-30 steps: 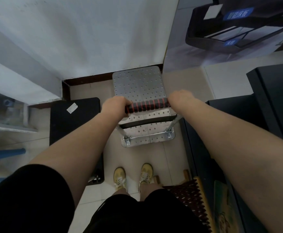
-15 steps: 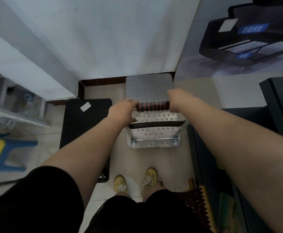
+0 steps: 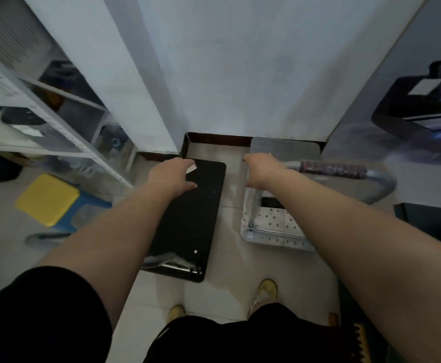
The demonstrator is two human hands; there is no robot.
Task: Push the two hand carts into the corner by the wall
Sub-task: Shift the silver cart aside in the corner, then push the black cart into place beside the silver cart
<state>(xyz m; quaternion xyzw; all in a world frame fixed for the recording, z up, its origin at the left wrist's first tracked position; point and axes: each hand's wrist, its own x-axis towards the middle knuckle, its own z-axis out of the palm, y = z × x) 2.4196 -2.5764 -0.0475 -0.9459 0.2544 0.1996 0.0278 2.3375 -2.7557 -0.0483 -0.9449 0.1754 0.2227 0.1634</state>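
Observation:
A silver perforated hand cart stands on the right with its far end against the baseboard of the white wall. Its upright handle has a red and black grip. A flat black hand cart lies beside it on the left, handle folded down at the near end, its far end a little short of the corner. My right hand hovers at the left bend of the silver handle, fingers stretched out, off the grip. My left hand is spread above the black cart's far end and holds nothing.
A white shelf rack and a yellow-topped blue stool stand to the left. A printed panel and a dark cabinet close off the right. My feet stand on the tiled floor behind the carts.
Both hands have let go of the silver cart's grip and moved left. My view has turned left, bringing the black cart to the middle.

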